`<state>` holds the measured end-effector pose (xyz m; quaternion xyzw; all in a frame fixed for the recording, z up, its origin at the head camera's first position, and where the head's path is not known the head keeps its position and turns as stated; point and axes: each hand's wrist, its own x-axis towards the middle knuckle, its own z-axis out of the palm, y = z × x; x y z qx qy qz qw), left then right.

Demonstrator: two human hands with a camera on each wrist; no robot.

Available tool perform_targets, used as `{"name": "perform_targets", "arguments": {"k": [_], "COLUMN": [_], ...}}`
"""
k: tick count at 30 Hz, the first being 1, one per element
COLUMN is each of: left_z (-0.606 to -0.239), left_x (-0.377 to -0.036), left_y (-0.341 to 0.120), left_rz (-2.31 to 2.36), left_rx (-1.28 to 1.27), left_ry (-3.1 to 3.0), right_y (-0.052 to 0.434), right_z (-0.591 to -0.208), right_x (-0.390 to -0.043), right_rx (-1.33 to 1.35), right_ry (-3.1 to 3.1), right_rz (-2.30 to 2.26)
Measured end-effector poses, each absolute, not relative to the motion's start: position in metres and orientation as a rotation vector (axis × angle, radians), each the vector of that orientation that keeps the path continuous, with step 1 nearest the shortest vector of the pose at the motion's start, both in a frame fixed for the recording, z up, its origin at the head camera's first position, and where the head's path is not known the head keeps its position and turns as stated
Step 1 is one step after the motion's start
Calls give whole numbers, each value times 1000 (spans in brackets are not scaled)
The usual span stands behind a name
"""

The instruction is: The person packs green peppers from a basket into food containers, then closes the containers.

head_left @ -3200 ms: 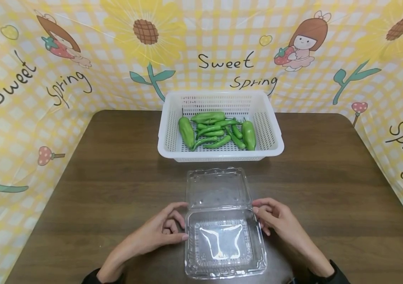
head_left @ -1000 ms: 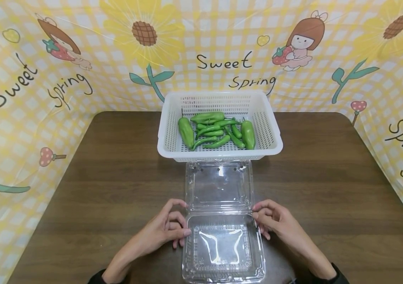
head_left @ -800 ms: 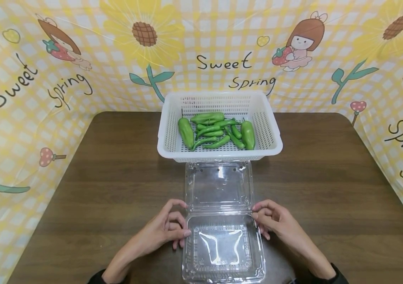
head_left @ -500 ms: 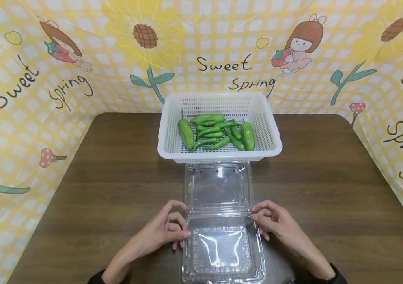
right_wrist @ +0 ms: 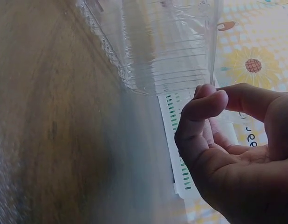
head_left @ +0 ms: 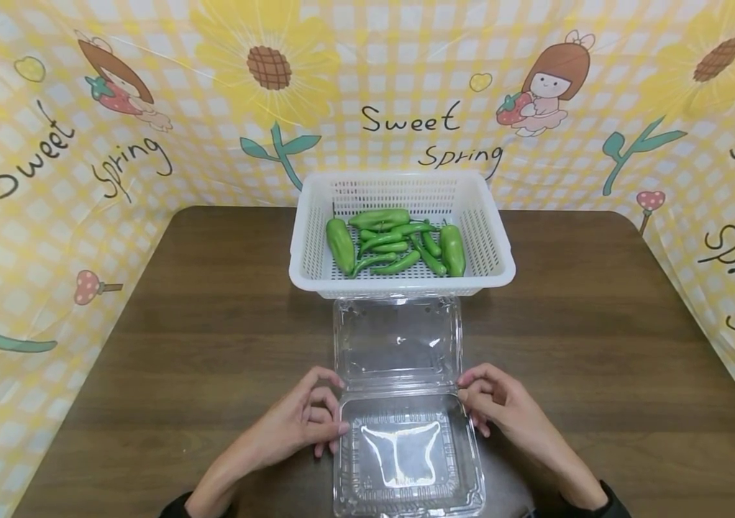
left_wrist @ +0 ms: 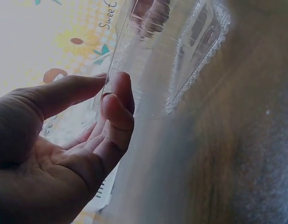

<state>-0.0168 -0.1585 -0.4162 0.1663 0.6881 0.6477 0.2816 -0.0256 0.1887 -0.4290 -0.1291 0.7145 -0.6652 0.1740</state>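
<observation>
At the table, the left hand and right hand are pinching a clear box. Peppers are lying in the basket beyond.

a pair of black sleeves, left hand and right hand bare

The thin edge of a clear, ribbed plastic container is pinched between the thumb and bent fingers of a bare left hand. A blurred dark shape is seen through the ribbed wall near the top. The right side is filled by a brown wood-grain tabletop, partly blurred. Behind the hand, a yellow-and-white checked cloth is printed with a brown-centred yellow sunflower and black lettering.
</observation>
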Motion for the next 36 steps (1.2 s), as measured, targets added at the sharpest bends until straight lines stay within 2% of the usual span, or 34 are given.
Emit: {"name": "perform_targets", "arguments": {"k": [15,36], "left_z": [-416,-414], "left_x": [-19,-20], "left_y": [-156,-161], "left_rz": [1663,1714], "left_rx": [314,325], "left_ry": [2043,2090], "right_y": [181,168], "right_z": [-429,-426], "right_x": [-30,-39], "right_rx": [-400,-387], "right_ry": [2061,2198], "right_rz": [-1866,-1816]}}
